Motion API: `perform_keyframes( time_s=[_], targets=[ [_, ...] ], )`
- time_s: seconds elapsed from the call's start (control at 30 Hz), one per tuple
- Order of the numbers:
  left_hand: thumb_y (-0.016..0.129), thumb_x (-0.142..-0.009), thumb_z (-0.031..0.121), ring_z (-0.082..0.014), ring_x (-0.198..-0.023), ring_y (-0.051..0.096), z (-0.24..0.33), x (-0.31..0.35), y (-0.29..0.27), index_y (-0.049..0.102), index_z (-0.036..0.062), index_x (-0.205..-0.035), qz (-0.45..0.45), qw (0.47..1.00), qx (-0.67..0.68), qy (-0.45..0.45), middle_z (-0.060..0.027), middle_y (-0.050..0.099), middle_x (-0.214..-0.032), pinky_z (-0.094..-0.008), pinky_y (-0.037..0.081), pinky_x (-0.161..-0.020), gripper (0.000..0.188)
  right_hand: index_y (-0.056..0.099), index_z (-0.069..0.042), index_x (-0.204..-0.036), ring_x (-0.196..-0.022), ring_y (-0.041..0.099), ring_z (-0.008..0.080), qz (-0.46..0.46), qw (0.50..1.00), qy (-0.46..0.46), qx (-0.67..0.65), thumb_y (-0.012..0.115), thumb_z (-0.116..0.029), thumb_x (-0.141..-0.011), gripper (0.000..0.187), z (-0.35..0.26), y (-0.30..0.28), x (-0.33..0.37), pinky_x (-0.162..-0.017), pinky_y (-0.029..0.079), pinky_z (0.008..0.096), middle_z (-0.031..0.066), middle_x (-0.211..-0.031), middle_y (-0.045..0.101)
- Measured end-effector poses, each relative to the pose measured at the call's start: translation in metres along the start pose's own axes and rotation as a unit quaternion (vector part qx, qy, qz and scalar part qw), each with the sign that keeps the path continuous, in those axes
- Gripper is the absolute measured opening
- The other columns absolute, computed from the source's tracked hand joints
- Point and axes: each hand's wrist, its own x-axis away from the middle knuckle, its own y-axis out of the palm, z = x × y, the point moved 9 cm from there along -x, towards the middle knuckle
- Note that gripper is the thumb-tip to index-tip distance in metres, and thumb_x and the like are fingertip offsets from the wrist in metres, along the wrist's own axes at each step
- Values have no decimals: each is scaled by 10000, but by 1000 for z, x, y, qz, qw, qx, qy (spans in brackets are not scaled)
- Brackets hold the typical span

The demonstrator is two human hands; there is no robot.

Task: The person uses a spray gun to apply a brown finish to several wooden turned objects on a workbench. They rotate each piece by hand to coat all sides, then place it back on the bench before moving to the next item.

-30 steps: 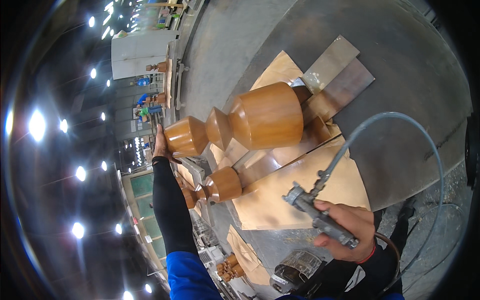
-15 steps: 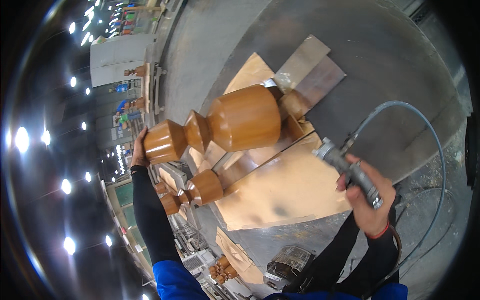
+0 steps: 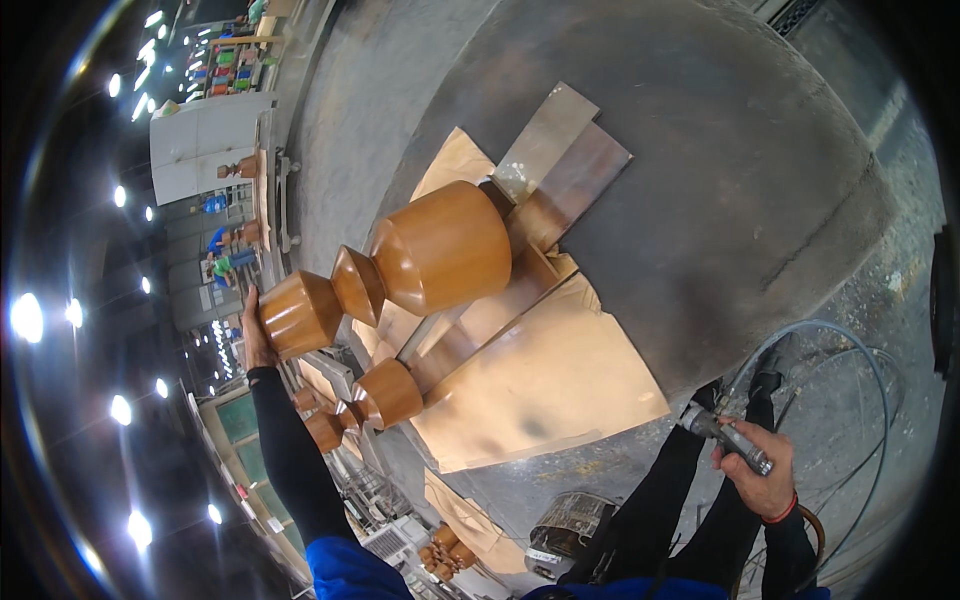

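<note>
A large turned wooden stool-like piece (image 3: 440,245), glossy brown with a narrow waist, lies tilted across the middle left. My left hand (image 3: 257,335) is closed against its lower-left end, palm and fingers on the rim; some of the fingers are hidden behind it. At the lower right, my right hand (image 3: 762,480) grips a metal spray gun (image 3: 728,440). A grey hose (image 3: 850,335) loops from the gun. The gun is well apart from the wooden piece, beyond the near right corner of the tan cardboard sheet (image 3: 540,385).
Flat boards (image 3: 548,140) lie at the wood's far end on a dark round surface (image 3: 700,180). A smaller turned wooden piece (image 3: 388,393) stands below the large one. By my legs is a metal can (image 3: 570,530). Several more pieces (image 3: 447,552) sit lower left; people work far off.
My right hand has drawn the spray gun down toward my body, away from the wooden piece. The view has shifted, so the piece appears farther left; my left hand stays at its end.
</note>
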Motion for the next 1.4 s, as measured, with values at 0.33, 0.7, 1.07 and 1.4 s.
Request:
perform_keyframes(
  time_s=[0.33, 0.7, 1.07, 1.4],
  targets=[
    [753, -1017, 364, -259, -1471, 479, 81, 85, 143, 52, -10, -1740, -72, 959, -207, 182, -171, 507, -1601, -365, 366, -1234, 1074, 696, 87, -1324, -833, 743, 140, 73, 997, -37, -2, 840, -330, -977, 562, -4, -57, 1, -784, 582, 292, 111, -909, 788],
    [825, -867, 264, -298, -1505, 487, 75, 83, 141, 299, 24, -1718, -46, 943, -191, 268, -183, 413, -1707, -397, 399, -1237, 1028, 701, 82, -1336, -825, 710, 120, 116, 990, -57, -50, 807, -184, -966, 468, -31, -55, -53, -788, 560, 281, 104, -945, 780],
    [827, -868, 268, -302, -1494, 496, 68, 110, 123, 295, 48, -1725, -21, 948, -173, 267, -185, 421, -1702, -404, 419, -1223, 1032, 707, 72, -1324, -854, 732, 140, 78, 995, -59, 35, 838, -188, -960, 466, -39, -20, -75, -798, 569, 297, 157, -975, 789],
    [833, -929, 183, -277, -1350, 598, 19, 211, 121, 240, -80, -1695, 145, 965, -93, 198, -216, 554, -1546, -362, 495, -1126, 1003, 706, 72, -1333, -833, 690, 120, 64, 996, -53, 32, 847, -235, -969, 496, -19, -56, -71, -783, 550, 292, 134, -934, 772]
  ],
)
